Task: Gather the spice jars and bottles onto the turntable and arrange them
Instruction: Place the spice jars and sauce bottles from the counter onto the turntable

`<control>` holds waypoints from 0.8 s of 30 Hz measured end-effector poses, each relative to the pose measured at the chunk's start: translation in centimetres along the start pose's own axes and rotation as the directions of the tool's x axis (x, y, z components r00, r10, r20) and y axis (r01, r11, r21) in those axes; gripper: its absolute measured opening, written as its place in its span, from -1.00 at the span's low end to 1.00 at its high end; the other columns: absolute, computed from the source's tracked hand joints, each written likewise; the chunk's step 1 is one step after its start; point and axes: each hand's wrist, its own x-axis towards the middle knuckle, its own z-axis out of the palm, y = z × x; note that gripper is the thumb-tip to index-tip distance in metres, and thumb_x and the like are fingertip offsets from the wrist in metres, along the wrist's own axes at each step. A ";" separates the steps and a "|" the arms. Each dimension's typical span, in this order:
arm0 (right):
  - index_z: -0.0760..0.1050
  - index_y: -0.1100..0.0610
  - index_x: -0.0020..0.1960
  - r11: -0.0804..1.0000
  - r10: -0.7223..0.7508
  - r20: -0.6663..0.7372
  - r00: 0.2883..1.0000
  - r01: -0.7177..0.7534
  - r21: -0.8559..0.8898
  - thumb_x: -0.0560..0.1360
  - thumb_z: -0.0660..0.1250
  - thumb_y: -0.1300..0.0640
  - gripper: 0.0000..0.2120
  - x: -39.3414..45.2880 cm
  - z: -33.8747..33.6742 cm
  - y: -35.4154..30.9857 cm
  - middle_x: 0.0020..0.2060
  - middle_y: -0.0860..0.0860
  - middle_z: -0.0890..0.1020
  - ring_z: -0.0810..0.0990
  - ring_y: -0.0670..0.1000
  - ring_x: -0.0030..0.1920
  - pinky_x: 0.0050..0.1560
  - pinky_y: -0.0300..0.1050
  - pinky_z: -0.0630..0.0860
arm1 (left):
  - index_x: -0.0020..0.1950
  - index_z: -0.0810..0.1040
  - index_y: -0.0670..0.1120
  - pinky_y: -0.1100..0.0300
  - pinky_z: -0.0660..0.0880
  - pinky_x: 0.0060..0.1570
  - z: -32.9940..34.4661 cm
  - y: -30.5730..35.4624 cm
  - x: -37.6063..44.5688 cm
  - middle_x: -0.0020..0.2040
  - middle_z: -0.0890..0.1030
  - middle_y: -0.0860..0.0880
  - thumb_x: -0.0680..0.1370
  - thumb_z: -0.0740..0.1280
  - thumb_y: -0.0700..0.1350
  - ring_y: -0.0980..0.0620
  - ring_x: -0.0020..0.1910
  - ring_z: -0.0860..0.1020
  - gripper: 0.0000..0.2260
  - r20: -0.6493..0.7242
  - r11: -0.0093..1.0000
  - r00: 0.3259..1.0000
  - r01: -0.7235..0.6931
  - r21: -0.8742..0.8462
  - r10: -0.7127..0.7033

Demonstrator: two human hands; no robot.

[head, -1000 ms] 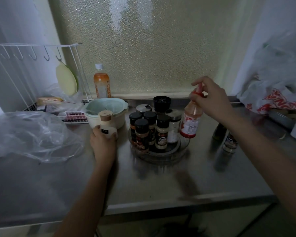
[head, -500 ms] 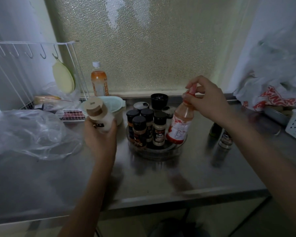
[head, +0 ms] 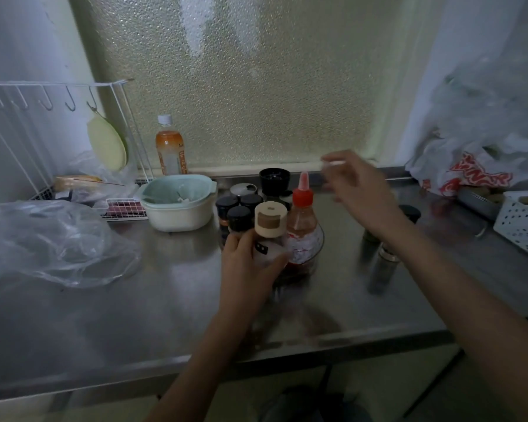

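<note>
Now my left hand (head: 246, 266) is wrapped around a white grinder jar with a beige wooden-looking cap (head: 269, 231), fingers closed on its body, holding it at the front edge of the clear round turntable (head: 317, 252); I cannot tell whether its base is touching the turntable, as my hand hides it. Just right of the jar, and on the turntable, stands the tall clear sauce bottle with a red nozzle cap and red label (head: 302, 222). My right hand (head: 358, 185) is in the air above and to the right of that bottle, fingers loosely spread and blurred, holding nothing and clear of the red cap.

Behind the grinder jar sit several small spice jars with black lids (head: 239, 215), crowded together on the turntable, with a wider black-capped jar (head: 274, 179) at the back. Off the turntable, on the stainless steel counter (head: 134, 315) under my right forearm, stand two small dark shakers (head: 381, 269), one with a metal collar. To the left are a pale green and cream bowl (head: 180, 205), an orange drink bottle with a white cap (head: 169, 147) by the frosted window, and a crumpled clear plastic bag (head: 49, 242).
</note>
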 end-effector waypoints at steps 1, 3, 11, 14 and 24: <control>0.48 0.05 0.11 0.999 -0.030 -0.162 0.986 0.028 -0.017 0.55 0.24 0.00 -0.81 -0.1 -1.1 0.3 -0.12 -0.06 0.62 0.62 -0.03 -0.11 -0.07 -0.12 0.57 | 0.22 0.48 -0.06 0.08 0.48 0.08 0.0 -0.2 0.1 0.09 0.45 -0.02 0.33 0.47 0.05 0.01 0.05 0.46 -0.50 -0.006 1.000 1.000 0.000 0.015 0.000; 0.45 0.15 0.11 0.992 -0.058 -0.396 0.916 0.010 -0.122 0.56 0.23 0.08 -0.81 0.0 -3.9 2.1 -0.08 0.03 0.60 0.57 -0.03 -0.14 -0.10 -0.13 0.53 | 0.23 0.46 -0.07 0.10 0.47 0.08 -0.1 -0.5 0.3 0.09 0.43 -0.01 0.35 0.47 0.01 0.01 0.05 0.46 -0.51 -0.018 0.999 1.000 -0.002 0.033 0.003; 0.33 0.17 0.29 0.804 0.428 -0.082 0.900 -0.420 -0.421 0.43 0.41 0.05 -0.49 -2.3 -5.6 10.1 0.19 0.23 0.52 0.49 0.24 0.19 0.13 0.09 0.44 | 0.17 0.43 -0.18 0.37 0.27 -0.09 -1.0 -2.5 1.6 0.05 0.37 -0.01 0.35 0.48 -0.20 0.01 0.07 0.40 -0.56 -0.007 1.000 1.000 -0.007 0.025 0.007; 0.38 0.16 0.19 0.803 0.380 -0.145 0.913 -0.404 -0.438 0.42 0.41 0.14 -0.61 -3.2 -5.3 9.7 0.04 0.26 0.57 0.53 0.26 0.08 0.02 0.07 0.46 | 0.19 0.42 -0.19 0.21 0.36 0.01 -1.1 -3.3 1.9 0.09 0.43 -0.08 0.35 0.49 -0.19 -0.07 0.14 0.41 -0.53 -0.012 0.999 1.000 -0.004 0.053 0.005; 0.38 0.13 0.17 0.992 0.034 -0.181 0.983 -0.055 -0.110 0.39 0.45 0.17 -0.59 -1.1 -0.7 2.4 -0.21 -0.10 0.52 0.51 -0.12 -0.20 -0.19 -0.44 0.34 | 0.12 0.41 -0.26 0.05 0.46 -0.09 -1.6 -5.1 2.2 0.06 0.50 -0.25 0.48 0.40 -0.14 -0.20 0.01 0.51 -0.69 -0.207 0.981 0.960 0.196 0.018 -0.188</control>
